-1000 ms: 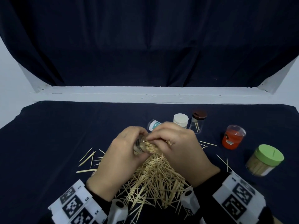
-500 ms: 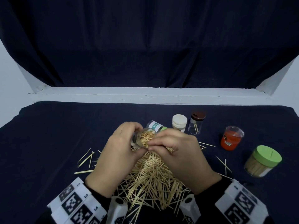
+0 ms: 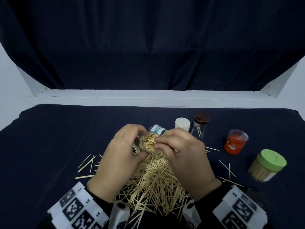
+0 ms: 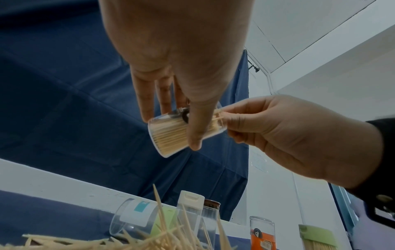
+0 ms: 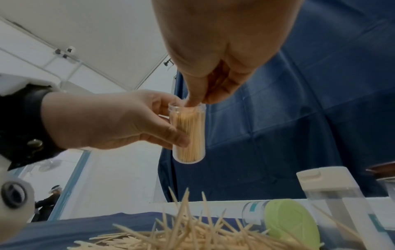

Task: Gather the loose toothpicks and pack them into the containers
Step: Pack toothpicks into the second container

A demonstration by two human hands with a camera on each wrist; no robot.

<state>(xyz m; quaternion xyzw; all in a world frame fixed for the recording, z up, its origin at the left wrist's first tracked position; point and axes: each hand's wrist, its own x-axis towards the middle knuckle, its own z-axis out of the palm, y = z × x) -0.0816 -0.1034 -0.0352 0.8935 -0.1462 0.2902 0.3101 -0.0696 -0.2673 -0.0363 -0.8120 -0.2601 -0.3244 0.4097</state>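
Note:
My left hand (image 3: 125, 146) grips a small clear container (image 3: 148, 142) packed with toothpicks, held above the table with its open mouth tipped towards me. My right hand (image 3: 173, 142) is at that mouth, thumb and forefinger pinching the ends of a few toothpicks that stick out. In the left wrist view the container (image 4: 171, 133) lies tilted between the left fingers, with the right hand (image 4: 278, 132) at its rim. In the right wrist view the container (image 5: 189, 135) stands nearly upright in the left hand (image 5: 119, 121). A big pile of loose toothpicks (image 3: 153, 182) lies below both hands.
A clear tube with a teal label (image 3: 158, 128) lies on its side behind the hands. Beyond it stand a white-capped tube (image 3: 182, 123) and a brown-capped one (image 3: 200, 125). An orange container (image 3: 235, 143) and a full green-lidded jar (image 3: 267, 164) stand at the right. Stray toothpicks (image 3: 87, 162) lie left and right.
The container has turned from lying sideways to showing its open mouth, and both hands have lifted slightly away from the pile. The right fingers stayed at the mouth.

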